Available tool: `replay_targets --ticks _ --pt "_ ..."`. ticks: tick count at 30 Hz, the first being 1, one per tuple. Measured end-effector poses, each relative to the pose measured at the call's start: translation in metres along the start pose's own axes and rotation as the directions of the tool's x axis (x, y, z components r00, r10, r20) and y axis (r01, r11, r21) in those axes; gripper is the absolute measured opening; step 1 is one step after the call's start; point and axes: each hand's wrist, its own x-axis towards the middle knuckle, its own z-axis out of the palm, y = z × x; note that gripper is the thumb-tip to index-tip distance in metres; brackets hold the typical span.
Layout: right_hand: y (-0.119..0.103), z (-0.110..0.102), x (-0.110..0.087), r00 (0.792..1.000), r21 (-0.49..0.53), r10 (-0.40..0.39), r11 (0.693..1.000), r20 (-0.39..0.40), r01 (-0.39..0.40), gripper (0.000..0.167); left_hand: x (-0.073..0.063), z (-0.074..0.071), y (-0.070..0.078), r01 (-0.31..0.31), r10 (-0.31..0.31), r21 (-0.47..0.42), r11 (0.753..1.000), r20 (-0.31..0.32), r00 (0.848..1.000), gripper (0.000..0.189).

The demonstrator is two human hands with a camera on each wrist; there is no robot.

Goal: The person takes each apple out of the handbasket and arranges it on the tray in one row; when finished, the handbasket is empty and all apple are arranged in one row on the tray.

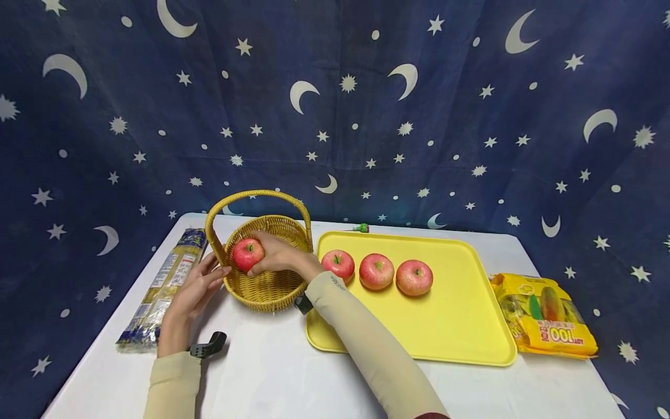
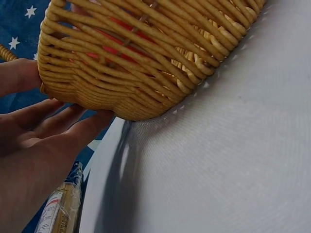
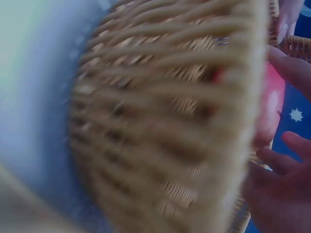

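Note:
A red apple (image 1: 248, 255) is at the left inside of a woven wicker basket (image 1: 267, 299) with an arched handle. My right hand (image 1: 277, 254) reaches over the basket's right side and holds this apple, with thumb and fingers about it in the right wrist view. My left hand (image 1: 195, 291) holds the basket's left rim; in the left wrist view, one digit passes behind the rim while other fingers (image 2: 92, 126) touch the outer wall. Three more apples, a left one (image 1: 337, 265), a middle one (image 1: 376, 272) and a right one (image 1: 414, 277), stand in a row on a yellow tray (image 1: 445, 331).
Left of the basket lies a long clear and blue package (image 1: 166, 285). A yellow snack bag (image 1: 544, 317) lies right of the tray. Behind the tray is a small green-topped item (image 1: 362, 228). A dark starry cloth (image 1: 335, 145) hangs behind the white table (image 1: 262, 372).

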Motion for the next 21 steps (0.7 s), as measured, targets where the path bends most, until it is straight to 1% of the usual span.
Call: replay_targets --ticks 4,9,12,17,21 --pt "-0.007 0.002 0.004 1.0 0.0 -0.007 1.0 0.024 0.007 0.097 0.0 0.001 -0.001 0.003 -0.003 0.006 1.0 -0.001 1.0 0.078" --pt "-0.01 0.003 0.005 0.999 -0.067 0.007 0.998 0.052 -0.003 0.095 0.0 0.001 -0.001 -0.009 0.009 0.0 1.0 0.003 1.0 0.077" --pt "-0.007 0.003 0.003 0.999 -0.087 -0.01 0.996 0.048 0.014 0.092 0.001 0.002 -0.001 -0.028 0.028 -0.02 0.999 0.009 1.0 0.077" --pt "0.0 0.003 -0.004 0.996 -0.065 -0.065 0.995 0.057 0.069 0.09 0.002 0.002 -0.002 -0.03 0.031 -0.039 0.999 0.013 0.999 0.077" --pt "0.003 0.005 -0.011 0.995 -0.044 -0.081 0.996 0.067 0.084 0.087 0.002 0.001 -0.004 -0.047 0.048 -0.058 0.997 0.017 0.999 0.076"
